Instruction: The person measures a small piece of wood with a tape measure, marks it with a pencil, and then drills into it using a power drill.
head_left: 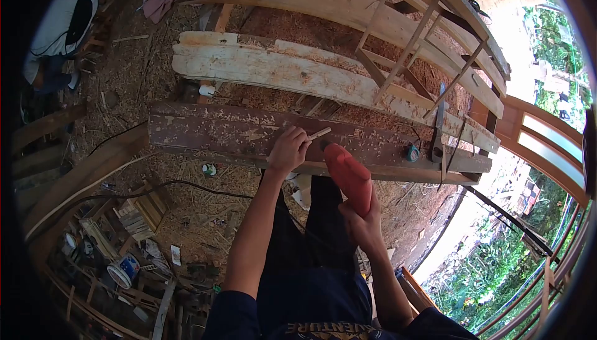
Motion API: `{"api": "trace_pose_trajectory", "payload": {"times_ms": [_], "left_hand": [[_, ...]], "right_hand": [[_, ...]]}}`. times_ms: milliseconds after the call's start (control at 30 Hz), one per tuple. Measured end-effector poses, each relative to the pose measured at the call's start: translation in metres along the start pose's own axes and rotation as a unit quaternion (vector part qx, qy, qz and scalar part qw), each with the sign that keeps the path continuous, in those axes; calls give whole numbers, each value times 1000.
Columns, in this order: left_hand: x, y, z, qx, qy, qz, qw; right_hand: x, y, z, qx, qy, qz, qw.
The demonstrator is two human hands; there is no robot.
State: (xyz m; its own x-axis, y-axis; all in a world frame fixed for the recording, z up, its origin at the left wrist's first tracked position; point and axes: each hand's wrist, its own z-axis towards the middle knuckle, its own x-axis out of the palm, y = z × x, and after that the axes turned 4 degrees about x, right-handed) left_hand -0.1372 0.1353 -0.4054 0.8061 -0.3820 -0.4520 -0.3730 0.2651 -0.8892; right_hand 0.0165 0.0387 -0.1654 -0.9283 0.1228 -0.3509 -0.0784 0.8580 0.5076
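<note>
My left hand (290, 148) is closed on a small light wooden stick (319, 133), just above a brown plank (217, 130) strewn with shavings. In my right hand (362, 223) is a red power tool (348, 175), its dark front end pointing up and left toward the stick. The tip of the tool is a short way right of my left fingers, apart from them. Too little detail shows to tell whether a bit is fitted.
Long pale boards (249, 63) and a wooden frame (407, 41) lie beyond the plank. A round teal-and-black object (411, 152) sits on its right part. A black cable (186, 182) crosses below. Another person (65, 23) is at upper left; a white bucket (124, 270) stands at lower left.
</note>
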Motion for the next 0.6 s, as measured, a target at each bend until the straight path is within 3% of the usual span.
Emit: {"api": "trace_pose_trajectory", "payload": {"times_ms": [600], "left_hand": [[-1,0,2,10,-4,-1,1000]], "right_hand": [[7,-2,0,-22,18,22,999]]}}
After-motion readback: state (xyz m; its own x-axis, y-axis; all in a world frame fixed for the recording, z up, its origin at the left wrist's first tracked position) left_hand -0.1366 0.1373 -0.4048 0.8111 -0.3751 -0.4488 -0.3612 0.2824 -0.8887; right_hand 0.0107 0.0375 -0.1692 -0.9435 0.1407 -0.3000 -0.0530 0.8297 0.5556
